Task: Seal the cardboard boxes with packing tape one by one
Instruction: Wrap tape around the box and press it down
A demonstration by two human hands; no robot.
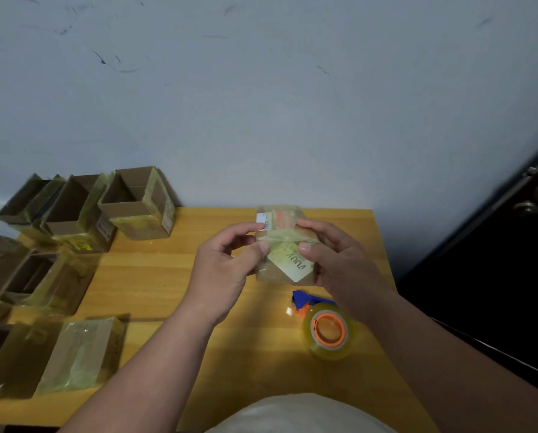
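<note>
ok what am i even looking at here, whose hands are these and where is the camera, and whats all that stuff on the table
There is no machine here: a person is working with bare hands, and the single picture comes from a wide-angle camera worn on their head, looking forward and down. That is why the arms reach in from the bottom of the picture.

The left hand and the right hand hold a small cardboard box between them above the wooden table. The box is already wrapped in yellowish clear tape, and both thumbs press on its top.

Near the right forearm lies a tape roll with an orange core, mounted on a blue dispenser.

On the left side of the table stands a cluster of other cardboard boxes, several with their tops open. A box closer to the person is covered in tape.
</note>
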